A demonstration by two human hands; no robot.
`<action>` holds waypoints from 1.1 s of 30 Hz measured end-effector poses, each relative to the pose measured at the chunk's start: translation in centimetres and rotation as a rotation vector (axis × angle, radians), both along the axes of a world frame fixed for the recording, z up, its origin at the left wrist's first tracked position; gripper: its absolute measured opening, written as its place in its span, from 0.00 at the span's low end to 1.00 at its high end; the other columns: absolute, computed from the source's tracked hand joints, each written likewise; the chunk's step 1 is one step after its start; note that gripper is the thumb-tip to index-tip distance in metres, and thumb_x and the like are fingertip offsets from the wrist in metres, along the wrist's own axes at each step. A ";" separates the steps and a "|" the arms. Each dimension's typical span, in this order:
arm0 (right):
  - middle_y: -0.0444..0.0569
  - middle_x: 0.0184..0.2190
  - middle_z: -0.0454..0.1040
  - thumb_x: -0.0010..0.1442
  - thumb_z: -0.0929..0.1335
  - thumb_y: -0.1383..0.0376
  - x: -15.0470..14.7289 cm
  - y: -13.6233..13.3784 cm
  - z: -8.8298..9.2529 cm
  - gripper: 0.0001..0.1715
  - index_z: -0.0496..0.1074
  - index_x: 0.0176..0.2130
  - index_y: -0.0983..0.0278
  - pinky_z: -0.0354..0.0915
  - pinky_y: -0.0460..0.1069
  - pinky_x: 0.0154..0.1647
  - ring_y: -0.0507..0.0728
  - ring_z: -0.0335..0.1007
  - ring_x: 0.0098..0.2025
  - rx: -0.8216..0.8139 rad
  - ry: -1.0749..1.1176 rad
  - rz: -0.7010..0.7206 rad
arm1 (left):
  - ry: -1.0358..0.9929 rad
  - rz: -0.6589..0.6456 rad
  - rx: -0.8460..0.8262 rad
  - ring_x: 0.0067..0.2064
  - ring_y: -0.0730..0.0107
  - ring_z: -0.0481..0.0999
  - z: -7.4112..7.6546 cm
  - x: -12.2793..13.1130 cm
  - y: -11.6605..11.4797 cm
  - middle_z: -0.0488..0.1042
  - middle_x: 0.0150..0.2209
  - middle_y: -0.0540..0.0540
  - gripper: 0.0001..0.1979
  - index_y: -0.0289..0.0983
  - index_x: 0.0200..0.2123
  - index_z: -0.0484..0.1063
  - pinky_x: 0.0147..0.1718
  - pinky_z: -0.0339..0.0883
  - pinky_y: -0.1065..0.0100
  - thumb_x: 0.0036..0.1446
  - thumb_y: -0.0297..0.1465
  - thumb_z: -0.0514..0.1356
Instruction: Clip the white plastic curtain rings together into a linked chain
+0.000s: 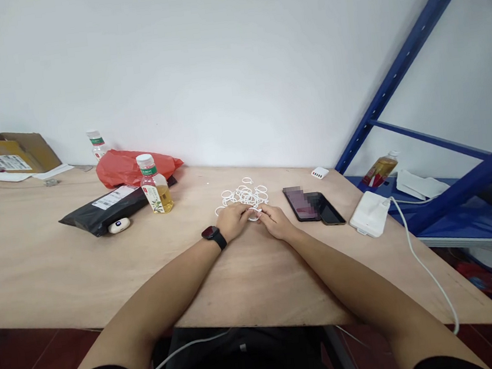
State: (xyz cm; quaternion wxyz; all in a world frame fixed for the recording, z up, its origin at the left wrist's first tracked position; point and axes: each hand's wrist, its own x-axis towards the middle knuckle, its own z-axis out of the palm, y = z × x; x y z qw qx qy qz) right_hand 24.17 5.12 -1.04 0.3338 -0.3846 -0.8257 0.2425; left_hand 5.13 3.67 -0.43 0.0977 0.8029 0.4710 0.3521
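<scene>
My left hand (233, 221) and my right hand (275, 221) meet at the middle of the table, fingers closed. Between their fingertips is a white curtain ring (254, 218), pinched from both sides. Just beyond my hands lies a loose pile of white curtain rings (245, 194), several of them overlapping and with small eyelets on their edges. One single ring (247, 181) rests slightly apart at the back of the pile. A black watch (212, 233) is on my left wrist. My fingers partly hide the held ring and the nearest rings.
Left of the pile stand a drink bottle (156, 186), a black parcel bag (98, 210), a red plastic bag (122, 166) and a small white case (119, 225). To the right lie two phones (301, 205) and a white charger (370, 213) with a cable. A blue rack (409, 59) borders the table.
</scene>
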 end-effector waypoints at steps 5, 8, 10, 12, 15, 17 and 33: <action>0.45 0.28 0.73 0.62 0.59 0.63 0.1 0.1 -0.2 0.12 0.68 0.30 0.62 0.64 0.48 0.36 0.55 0.71 0.31 -0.035 0.028 -0.011 | -0.012 -0.077 -0.010 0.40 0.67 0.76 -0.1 -0.1 0.1 0.79 0.38 0.47 0.14 0.42 0.42 0.78 0.42 0.67 0.66 0.67 0.37 0.52; 0.44 0.24 0.71 0.58 0.59 0.66 0.2 0.2 -0.2 0.11 0.67 0.27 0.61 0.62 0.47 0.34 0.54 0.68 0.29 -0.012 0.030 -0.024 | 0.015 -0.120 -0.012 0.38 0.67 0.76 0.0 -0.1 -0.1 0.79 0.36 0.48 0.16 0.43 0.41 0.78 0.40 0.66 0.67 0.67 0.38 0.51; 0.44 0.23 0.71 0.56 0.59 0.66 0.3 0.2 -0.1 0.11 0.67 0.25 0.62 0.61 0.47 0.33 0.54 0.67 0.28 -0.001 0.025 -0.029 | 0.034 -0.131 -0.001 0.38 0.67 0.76 0.0 -0.1 -0.2 0.79 0.35 0.47 0.17 0.42 0.40 0.78 0.40 0.66 0.67 0.68 0.39 0.50; 0.44 0.22 0.70 0.54 0.59 0.66 0.2 0.2 0.0 0.12 0.67 0.24 0.62 0.61 0.47 0.32 0.54 0.66 0.28 -0.004 0.015 -0.038 | 0.047 -0.148 0.013 0.39 0.66 0.76 0.1 0.0 -0.2 0.79 0.36 0.47 0.17 0.41 0.39 0.78 0.40 0.66 0.67 0.68 0.38 0.50; 0.44 0.20 0.68 0.53 0.58 0.66 0.0 0.1 0.3 0.12 0.66 0.23 0.61 0.60 0.47 0.31 0.54 0.65 0.27 -0.002 0.027 -0.041 | 0.034 -0.170 0.018 0.41 0.65 0.76 0.2 0.0 -0.3 0.79 0.38 0.46 0.17 0.41 0.39 0.78 0.42 0.66 0.66 0.68 0.38 0.50; 0.43 0.19 0.67 0.53 0.58 0.67 -0.1 0.0 0.4 0.12 0.65 0.23 0.61 0.60 0.47 0.30 0.54 0.65 0.27 0.006 0.053 -0.032 | 0.009 -0.174 0.006 0.42 0.66 0.76 0.2 0.0 -0.4 0.79 0.39 0.47 0.16 0.41 0.39 0.77 0.43 0.67 0.67 0.68 0.38 0.50; 0.55 0.52 0.72 0.57 0.66 0.65 -0.3 0.7 -0.5 0.30 0.62 0.58 0.62 0.65 0.58 0.53 0.61 0.68 0.52 0.206 0.110 -0.279 | -0.218 0.298 -0.045 0.39 0.65 0.77 -1.0 -1.6 2.3 0.80 0.38 0.48 0.15 0.40 0.48 0.76 0.44 0.67 0.64 0.60 0.35 0.58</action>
